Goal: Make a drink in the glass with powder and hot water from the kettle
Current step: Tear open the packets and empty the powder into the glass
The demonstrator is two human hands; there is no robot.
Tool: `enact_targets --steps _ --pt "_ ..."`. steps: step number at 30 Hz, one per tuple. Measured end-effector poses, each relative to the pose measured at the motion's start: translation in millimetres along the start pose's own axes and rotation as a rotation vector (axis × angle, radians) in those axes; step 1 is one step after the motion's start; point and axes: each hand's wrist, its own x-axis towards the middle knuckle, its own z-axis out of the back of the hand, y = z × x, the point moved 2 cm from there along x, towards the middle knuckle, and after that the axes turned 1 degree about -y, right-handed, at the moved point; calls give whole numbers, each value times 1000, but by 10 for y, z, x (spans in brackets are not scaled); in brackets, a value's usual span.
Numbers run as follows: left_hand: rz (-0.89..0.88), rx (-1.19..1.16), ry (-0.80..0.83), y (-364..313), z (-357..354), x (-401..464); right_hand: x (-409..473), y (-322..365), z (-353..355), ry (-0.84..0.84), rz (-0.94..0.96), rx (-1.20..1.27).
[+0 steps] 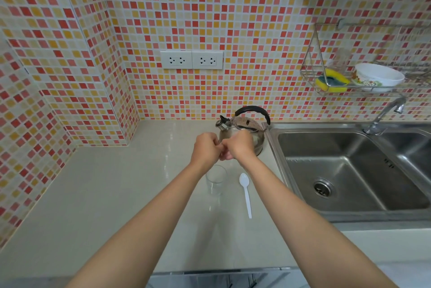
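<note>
A clear empty glass (pixel 215 182) stands on the pale counter (pixel 112 194). To its right lies a white plastic spoon (pixel 246 192), bowl away from me. Behind them, a metal kettle (pixel 253 130) with a black handle sits beside the sink, its spout pointing left. My left hand (pixel 205 148) and my right hand (pixel 238 145) meet just above and behind the glass, in front of the kettle. Their fingers are curled and pinched together. Whatever may be between the fingertips is hidden, and I see no powder packet.
A double steel sink (pixel 349 171) with a tap (pixel 384 115) fills the right side. Above it, a wire rack (pixel 326 87) on the tiled wall holds a yellow sponge (pixel 332 81) and a white bowl (pixel 377 76). Two sockets (pixel 191 59) sit on the back wall.
</note>
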Motion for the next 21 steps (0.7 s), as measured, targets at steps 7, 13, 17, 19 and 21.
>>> enact_targets --steps 7,13,17,19,21 --pt "42 -42 -56 3 34 -24 -6 -12 -58 -92 56 -106" --pt "48 -111 -66 -3 61 12 13 73 -31 -34 63 -285" --pt "-49 161 -132 -25 87 6 21 89 -23 -65 108 -397" --pt "-162 349 -171 -47 89 3 27 139 7 -62 108 -409" --pt "-341 389 -135 -34 98 18 56 206 66 -18 84 -403"
